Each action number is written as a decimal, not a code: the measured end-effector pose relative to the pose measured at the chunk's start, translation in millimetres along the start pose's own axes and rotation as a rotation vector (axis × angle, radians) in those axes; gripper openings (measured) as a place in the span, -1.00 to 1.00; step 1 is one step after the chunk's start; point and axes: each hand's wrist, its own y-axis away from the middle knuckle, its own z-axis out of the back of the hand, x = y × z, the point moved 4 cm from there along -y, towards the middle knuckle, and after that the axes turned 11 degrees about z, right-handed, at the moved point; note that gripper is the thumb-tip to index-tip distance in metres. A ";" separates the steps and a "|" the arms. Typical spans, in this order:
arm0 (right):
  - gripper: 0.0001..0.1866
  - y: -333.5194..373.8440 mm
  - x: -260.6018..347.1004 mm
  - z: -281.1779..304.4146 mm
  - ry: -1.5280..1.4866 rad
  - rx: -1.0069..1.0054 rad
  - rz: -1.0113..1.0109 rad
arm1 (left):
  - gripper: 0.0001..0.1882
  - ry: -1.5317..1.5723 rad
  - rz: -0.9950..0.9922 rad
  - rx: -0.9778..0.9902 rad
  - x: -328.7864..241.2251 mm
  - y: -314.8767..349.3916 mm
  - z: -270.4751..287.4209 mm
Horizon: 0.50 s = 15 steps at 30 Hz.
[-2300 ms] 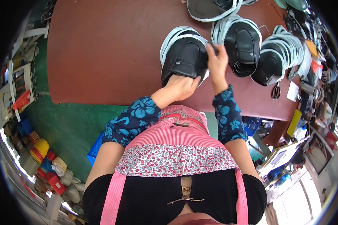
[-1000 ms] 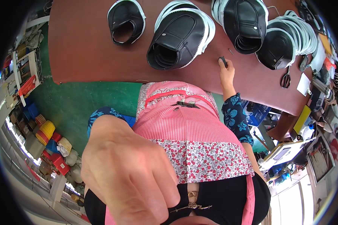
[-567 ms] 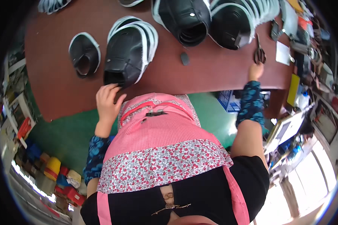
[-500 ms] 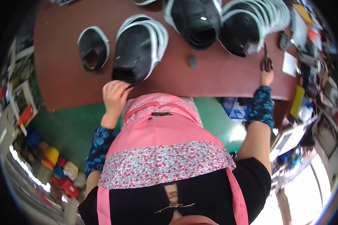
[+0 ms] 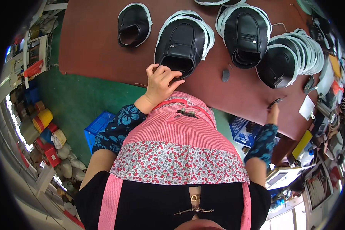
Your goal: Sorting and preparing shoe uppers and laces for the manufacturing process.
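My left hand (image 5: 160, 83) is at the table's near edge, thumb and fingers closed on the heel edge of a black shoe upper (image 5: 181, 38). That upper lies on top of a small stack with white lower edges, its opening toward me. Over the right part of the table, my right hand (image 5: 273, 115) grips dark scissors (image 5: 276, 102), their blades pointing away and to the right. To the left of the stack lies a single black upper (image 5: 134, 23). A small dark grey oblong piece (image 5: 225, 75) rests on the table between my hands.
A second stack of black uppers (image 5: 247, 30) and a fanned row of several more (image 5: 280, 63) cover the table's right side. White paper (image 5: 306, 107) and tools crowd its right edge. Below stand blue crates (image 5: 97, 128) on the green floor (image 5: 74, 99).
The whole view has shifted, so the table things appear further right. My left fingers have changed their hold at the upper's heel edge. The scissors have turned from pointing straight away toward the right.
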 end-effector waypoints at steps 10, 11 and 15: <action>-0.60 388.1 198.5 -209.8 0.480 0.583 0.314 | -0.79 -0.059 -0.329 -0.033 11.2 8.7 9.2; -0.62 406.4 240.6 -234.1 0.548 0.635 0.428 | -0.78 -0.060 -0.375 -0.019 13.8 10.5 7.4; -0.50 432.2 341.0 -300.2 1.198 0.790 1.012 | -0.81 -0.041 -0.453 -0.010 18.9 12.7 10.0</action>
